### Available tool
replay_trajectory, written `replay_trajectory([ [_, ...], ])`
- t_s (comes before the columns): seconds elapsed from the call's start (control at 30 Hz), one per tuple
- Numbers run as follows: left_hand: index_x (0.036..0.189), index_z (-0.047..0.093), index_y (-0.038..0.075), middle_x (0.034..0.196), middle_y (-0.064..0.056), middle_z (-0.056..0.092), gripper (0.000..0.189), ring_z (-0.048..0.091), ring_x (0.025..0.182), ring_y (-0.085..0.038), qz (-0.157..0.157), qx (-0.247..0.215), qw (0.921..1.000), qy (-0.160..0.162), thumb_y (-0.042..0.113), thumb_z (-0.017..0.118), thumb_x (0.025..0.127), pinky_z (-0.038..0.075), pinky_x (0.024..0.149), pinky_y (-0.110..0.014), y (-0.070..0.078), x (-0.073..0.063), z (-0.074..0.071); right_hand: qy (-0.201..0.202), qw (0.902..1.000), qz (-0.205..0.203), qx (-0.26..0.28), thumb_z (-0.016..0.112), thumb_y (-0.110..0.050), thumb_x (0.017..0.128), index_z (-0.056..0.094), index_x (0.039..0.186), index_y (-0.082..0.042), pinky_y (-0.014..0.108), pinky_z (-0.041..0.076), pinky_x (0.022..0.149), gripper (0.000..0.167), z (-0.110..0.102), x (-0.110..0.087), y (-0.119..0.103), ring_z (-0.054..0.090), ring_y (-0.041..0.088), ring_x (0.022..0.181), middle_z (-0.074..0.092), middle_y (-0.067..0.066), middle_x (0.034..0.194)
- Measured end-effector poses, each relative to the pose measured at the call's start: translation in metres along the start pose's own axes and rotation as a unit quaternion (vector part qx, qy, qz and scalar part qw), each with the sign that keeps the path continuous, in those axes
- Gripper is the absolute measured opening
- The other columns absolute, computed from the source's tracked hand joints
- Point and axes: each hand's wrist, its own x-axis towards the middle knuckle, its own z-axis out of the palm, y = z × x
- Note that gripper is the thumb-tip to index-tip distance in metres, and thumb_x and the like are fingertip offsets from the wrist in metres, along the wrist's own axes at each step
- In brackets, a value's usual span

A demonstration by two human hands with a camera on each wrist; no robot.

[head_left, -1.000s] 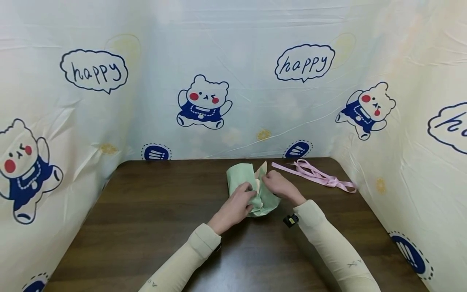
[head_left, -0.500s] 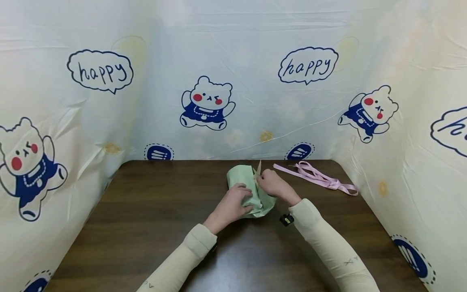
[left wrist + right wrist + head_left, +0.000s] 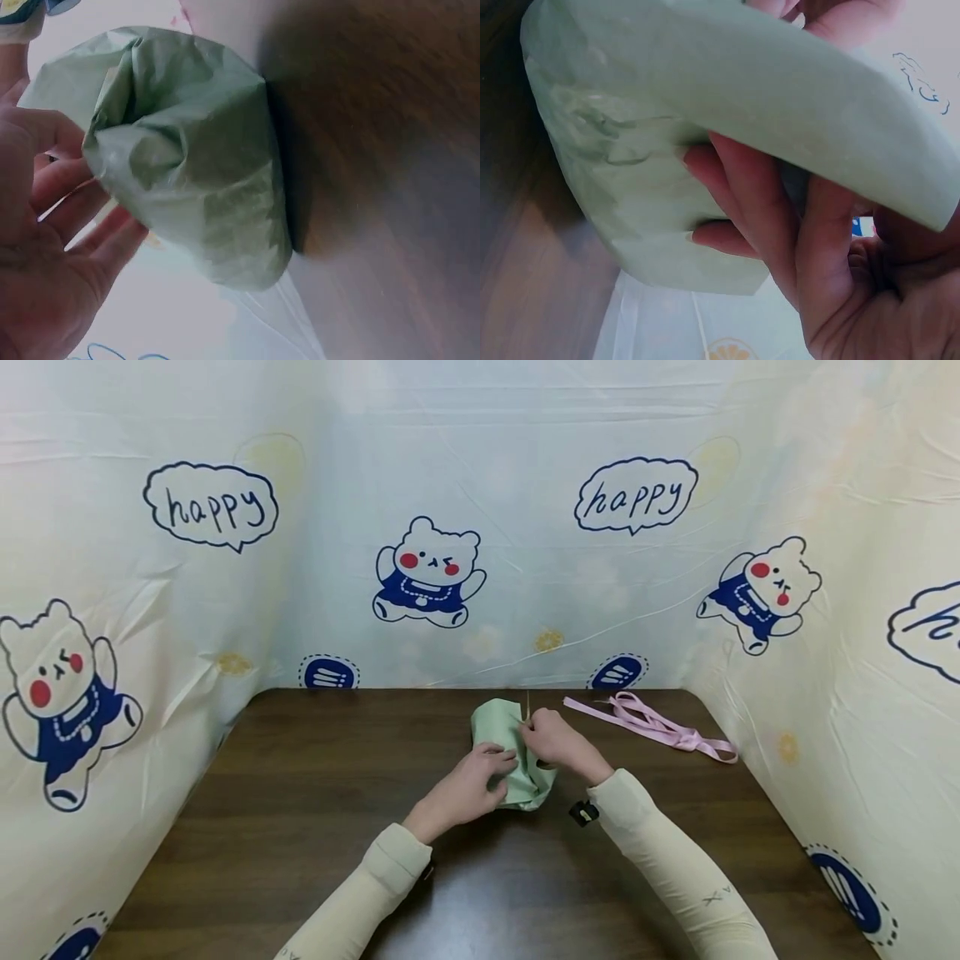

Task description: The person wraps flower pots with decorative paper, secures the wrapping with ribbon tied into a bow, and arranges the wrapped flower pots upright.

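A bundle wrapped in pale green paper (image 3: 497, 724) lies on the dark wooden table; its contents are hidden. My left hand (image 3: 463, 783) rests on the near left part of the bundle. In the left wrist view its fingers (image 3: 112, 236) reach along the creased paper, fairly straight. On the right side, my right hand (image 3: 564, 746) pinches a loose edge of the green paper. The right wrist view shows this flap (image 3: 840, 112) raised across the hand, its fingers (image 3: 754, 187) tucked underneath against the bundle. A thin paper corner sticks up beyond the right hand.
A pink ribbon (image 3: 684, 737), looped and knotted, lies at the back right of the table (image 3: 337, 777). Behind and at both sides hangs a pale curtain (image 3: 517, 485) printed with bears and the word "happy".
My right hand has moved left, drawing the paper's right flap in over the bundle. The gap in the wrapping has narrowed. My left hand has shifted slightly left and its fingers spread more.
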Motion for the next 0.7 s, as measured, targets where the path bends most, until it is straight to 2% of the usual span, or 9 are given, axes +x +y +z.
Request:
replay_trajectory([
  [0.27, 0.111, 0.077, 0.004, 0.133, -0.011, 0.067, 0.021, 0.063, 0.125, -0.027, -0.006, -0.11, 0.9928, 0.047, 0.008, 0.075, 0.091, 0.053, 0.101, -0.041, -0.011, -0.005, -0.008, -0.003, 1.0, -0.005, 0.002, 0.049, -0.024, 0.107, 0.041, 0.051, -0.017, 0.025, 0.032, 0.041, 0.057, 0.002, -0.002, -0.008, 0.031, 0.01, 0.038, 0.032, -0.005, 0.045],
  [0.43, 0.106, 0.079, 0.004, 0.129, -0.012, 0.064, 0.017, 0.062, 0.12, -0.031, -0.004, -0.116, 0.9914, 0.06, 0.008, 0.077, 0.09, 0.051, 0.101, -0.046, -0.013, -0.009, -0.008, -0.004, 1.0, -0.004, 0.006, 0.047, -0.04, 0.108, 0.044, 0.051, -0.016, 0.026, 0.031, 0.04, 0.062, 0.006, -0.002, -0.011, 0.033, 0.012, 0.038, 0.036, -0.004, 0.045],
  [0.53, 0.104, 0.081, 0.006, 0.122, -0.011, 0.061, 0.016, 0.06, 0.112, -0.03, -0.017, -0.11, 0.9911, 0.073, 0.009, 0.079, 0.088, 0.05, 0.096, -0.047, -0.014, -0.012, -0.008, -0.001, 0.9999, 0.002, 0.01, 0.044, -0.045, 0.108, 0.045, 0.052, -0.015, 0.027, 0.031, 0.04, 0.064, 0.007, -0.002, -0.011, 0.033, 0.013, 0.038, 0.037, -0.003, 0.045],
  [0.63, 0.102, 0.081, 0.008, 0.115, -0.009, 0.06, 0.017, 0.059, 0.105, -0.028, -0.044, -0.129, 0.9868, 0.087, 0.01, 0.082, 0.086, 0.052, 0.09, -0.047, -0.015, -0.016, -0.01, -0.006, 0.9998, -0.004, 0.021, 0.043, -0.039, 0.109, 0.05, 0.054, -0.011, 0.027, 0.033, 0.042, 0.062, 0.008, -0.001, -0.009, 0.035, 0.012, 0.039, 0.041, -0.003, 0.046],
  [0.7, 0.102, 0.08, 0.01, 0.112, -0.006, 0.062, 0.018, 0.061, 0.102, -0.026, -0.061, -0.148, 0.9824, 0.096, 0.01, 0.084, 0.084, 0.054, 0.088, -0.045, -0.016, -0.018, -0.01, -0.017, 0.9993, -0.026, 0.021, 0.043, -0.03, 0.11, 0.052, 0.058, -0.007, 0.026, 0.034, 0.044, 0.057, 0.007, -0.001, -0.006, 0.036, 0.011, 0.041, 0.042, -0.003, 0.048],
])
